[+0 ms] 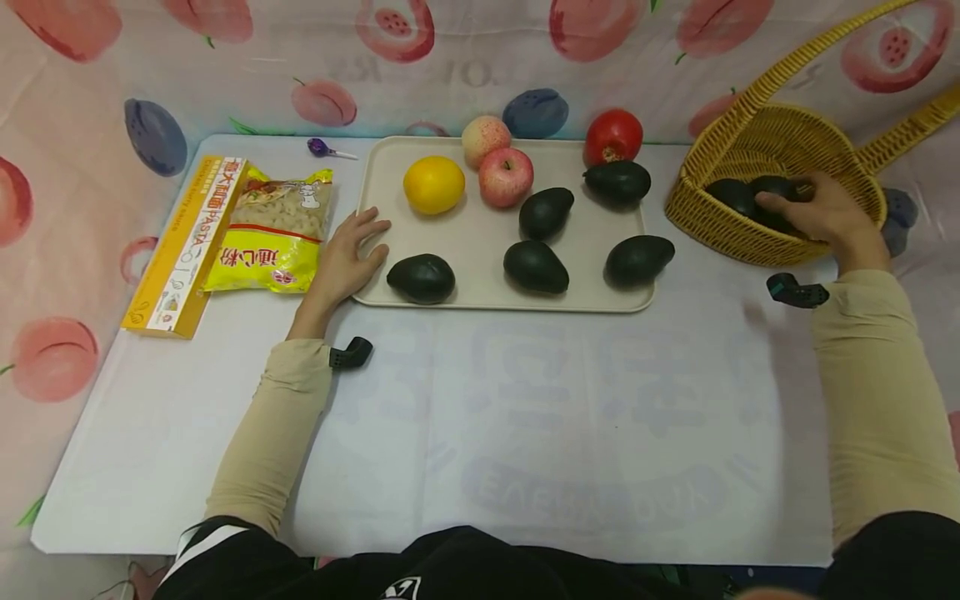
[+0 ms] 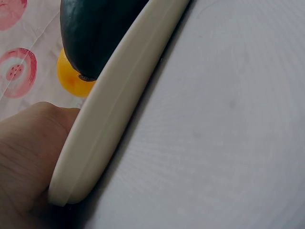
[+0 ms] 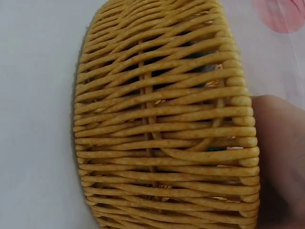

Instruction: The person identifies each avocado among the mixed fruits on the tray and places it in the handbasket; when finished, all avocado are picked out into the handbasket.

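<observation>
My right hand (image 1: 828, 208) reaches over the near rim of a yellow wicker basket (image 1: 780, 254). Thumb and fingers pinch a dark green avocado (image 1: 776, 185) inside it. Beside that lies another avocado (image 1: 731, 197); the hand partly hides what is below. In the right wrist view the basket's woven wall (image 3: 162, 119) covers most of the hand. On the left, my left hand (image 1: 345, 254) rests at the left edge of a cream tray (image 1: 480, 298), fingers spread. An avocado (image 1: 422, 278) sits close to it on the tray, with several more further right.
The tray also bears a lemon (image 1: 434, 185), a peach (image 1: 486, 140), an apple (image 1: 506, 177) and a red pomegranate (image 1: 613, 137). To the left lie a yellow pasta box (image 1: 187, 250), a pasta bag (image 1: 273, 233) and a purple lollipop (image 1: 318, 147). The basket's handle (image 1: 795, 62) arches up.
</observation>
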{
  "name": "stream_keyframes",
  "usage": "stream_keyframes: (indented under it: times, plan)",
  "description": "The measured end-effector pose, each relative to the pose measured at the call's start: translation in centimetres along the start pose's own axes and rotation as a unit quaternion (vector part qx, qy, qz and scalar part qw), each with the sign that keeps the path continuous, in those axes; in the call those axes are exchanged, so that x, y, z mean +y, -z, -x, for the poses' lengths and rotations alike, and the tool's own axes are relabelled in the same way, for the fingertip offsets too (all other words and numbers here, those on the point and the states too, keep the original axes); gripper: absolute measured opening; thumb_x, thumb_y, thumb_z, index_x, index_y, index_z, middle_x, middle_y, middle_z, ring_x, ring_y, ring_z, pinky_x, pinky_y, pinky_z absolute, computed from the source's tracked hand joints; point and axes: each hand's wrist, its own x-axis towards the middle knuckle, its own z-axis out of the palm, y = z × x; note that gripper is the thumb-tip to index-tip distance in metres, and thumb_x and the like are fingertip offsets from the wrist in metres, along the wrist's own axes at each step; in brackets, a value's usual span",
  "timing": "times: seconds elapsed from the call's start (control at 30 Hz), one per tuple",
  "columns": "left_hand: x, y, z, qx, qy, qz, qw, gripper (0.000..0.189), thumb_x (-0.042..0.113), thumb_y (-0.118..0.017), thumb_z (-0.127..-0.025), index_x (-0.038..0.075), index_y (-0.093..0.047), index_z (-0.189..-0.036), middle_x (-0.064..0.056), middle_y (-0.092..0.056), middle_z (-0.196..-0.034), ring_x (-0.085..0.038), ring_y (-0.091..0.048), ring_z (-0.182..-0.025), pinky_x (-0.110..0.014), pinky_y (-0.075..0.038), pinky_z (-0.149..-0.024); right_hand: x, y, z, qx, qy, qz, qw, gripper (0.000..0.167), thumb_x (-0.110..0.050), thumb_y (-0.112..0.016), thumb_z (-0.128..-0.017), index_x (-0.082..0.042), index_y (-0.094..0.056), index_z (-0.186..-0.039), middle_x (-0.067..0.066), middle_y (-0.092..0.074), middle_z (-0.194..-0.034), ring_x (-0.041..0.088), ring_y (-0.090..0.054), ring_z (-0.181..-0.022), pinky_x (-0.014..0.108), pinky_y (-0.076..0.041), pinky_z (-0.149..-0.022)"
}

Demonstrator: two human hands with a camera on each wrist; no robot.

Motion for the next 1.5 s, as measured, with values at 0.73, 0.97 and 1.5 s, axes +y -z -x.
stream_keyframes:
  times: [0.73,0.97,1.5]
  plan:
    - [0.1,0.1,0.0,0.002,-0.005,0.003,1.0,0.042,0.021,-0.057,-0.092,0.012,-0.054,-0.133,-0.004,-0.032,-0.154,-0.028,-0.014,-0.147,-0.051,-0.01,-0.12,-0.7,-1.0,2.5,0.11,0.067,-0.043,0.9907,0.072,-0.052,-0.044,-0.091,-0.019,-0.02,-0.151,0.021,-0.021,-0.155,0.042,-0.026,-0.138,0.061,-0.025,-0.109]
    - [0.0,0.0,0.0,-0.003,0.001,0.001,1.0,0.043,0.023,-0.056,-0.093,0.013,-0.053,-0.134,-0.002,-0.032,-0.155,-0.026,-0.012,-0.148,-0.052,-0.009,-0.12,-1.3,-1.8,3.6,0.15,0.095,-0.061,0.9822,0.061,-0.047,-0.047,-0.092,-0.025,-0.032,-0.147,0.009,-0.035,-0.15,0.033,-0.033,-0.133,0.052,-0.027,-0.112]
    - [0.0,0.0,0.0,0.001,-0.003,0.003,1.0,0.042,0.022,-0.057,-0.092,0.013,-0.054,-0.133,-0.003,-0.033,-0.154,-0.027,-0.013,-0.148,-0.051,-0.01,-0.12,-3.9,-4.5,6.4,0.167,0.284,-0.097,0.9392,0.036,-0.024,-0.057,-0.093,-0.015,-0.057,-0.127,-0.023,-0.052,-0.107,-0.01,-0.047,-0.099,0.01,-0.037,-0.092]
